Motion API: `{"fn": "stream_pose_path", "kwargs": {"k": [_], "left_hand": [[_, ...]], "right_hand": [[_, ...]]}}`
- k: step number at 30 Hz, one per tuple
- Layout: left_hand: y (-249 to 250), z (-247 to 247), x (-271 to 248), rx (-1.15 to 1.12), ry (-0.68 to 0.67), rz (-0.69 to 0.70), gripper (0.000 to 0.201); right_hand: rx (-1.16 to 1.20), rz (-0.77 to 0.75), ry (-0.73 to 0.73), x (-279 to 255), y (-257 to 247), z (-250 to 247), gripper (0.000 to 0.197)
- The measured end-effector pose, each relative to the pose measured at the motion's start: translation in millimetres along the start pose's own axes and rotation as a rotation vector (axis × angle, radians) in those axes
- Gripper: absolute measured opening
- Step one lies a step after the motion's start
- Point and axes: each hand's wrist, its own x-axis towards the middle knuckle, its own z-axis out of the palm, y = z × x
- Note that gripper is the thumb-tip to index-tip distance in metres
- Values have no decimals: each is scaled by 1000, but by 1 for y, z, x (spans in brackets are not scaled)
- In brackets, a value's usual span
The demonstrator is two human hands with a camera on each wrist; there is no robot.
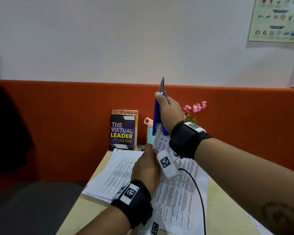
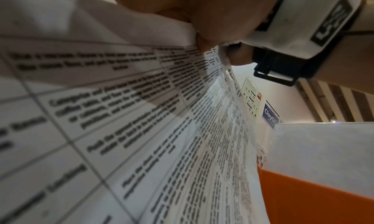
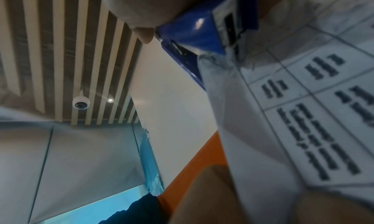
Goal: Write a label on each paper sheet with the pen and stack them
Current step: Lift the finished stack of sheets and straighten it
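My right hand (image 1: 165, 102) grips a blue stapler (image 1: 157, 116) held upright above the table, its metal end pointing up. The top corner of some printed paper sheets (image 1: 180, 192) is lifted into the stapler's lower end. My left hand (image 1: 151, 150) pinches these sheets just below that corner. In the right wrist view the stapler (image 3: 192, 35) sits against the crumpled paper corner (image 3: 218, 64). The left wrist view looks along the held sheets (image 2: 141, 131). A second pile of printed sheets (image 1: 112, 173) lies flat on the table to the left. No pen is in view.
A book (image 1: 122, 131), a mint bottle with a pink cap (image 1: 149, 131) and pink flowers (image 1: 195, 107) stand at the back against the orange partition (image 1: 58, 116). A black cable (image 1: 200, 192) runs over the sheets. The beige table (image 1: 224, 200) shows bare at the right.
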Motion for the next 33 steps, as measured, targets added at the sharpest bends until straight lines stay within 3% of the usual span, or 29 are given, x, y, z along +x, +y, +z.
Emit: {"fn": "stream_pose_path", "kwargs": {"k": [5, 11, 15, 18, 20, 22, 24, 26, 30, 33], "left_hand": [[2, -2, -1, 59, -30, -1, 22], [10, -6, -3, -31, -9, 5, 20], [7, -4, -6, 56, -35, 24, 21], [-2, -1, -4, 115, 0, 93, 12], [-3, -2, -3, 91, -4, 25, 23], [-9, -3, 2, 59, 0, -43, 31], [-15, -10, 11, 75, 0, -105, 26], [-19, -25, 26, 37, 31, -222, 22], [-36, -64, 66, 42, 48, -400, 32], [-55, -84, 98, 123, -13, -482, 35]], "right_hand": [[-48, -22, -5, -3, -5, 2, 64], [-101, -62, 12, -5, -5, 0, 60], [-135, -55, 28, -6, -3, 0, 59], [-147, -34, -44, -5, 3, -1, 58], [-101, -42, -36, -4, 5, -2, 53], [-42, -35, 63, 0, 5, -11, 52], [0, 29, 173, 4, 3, -25, 58], [12, 139, 194, 8, 9, -42, 65], [-45, 349, 85, -7, 43, -74, 60], [-207, 563, -10, -27, 84, -91, 71]]}}
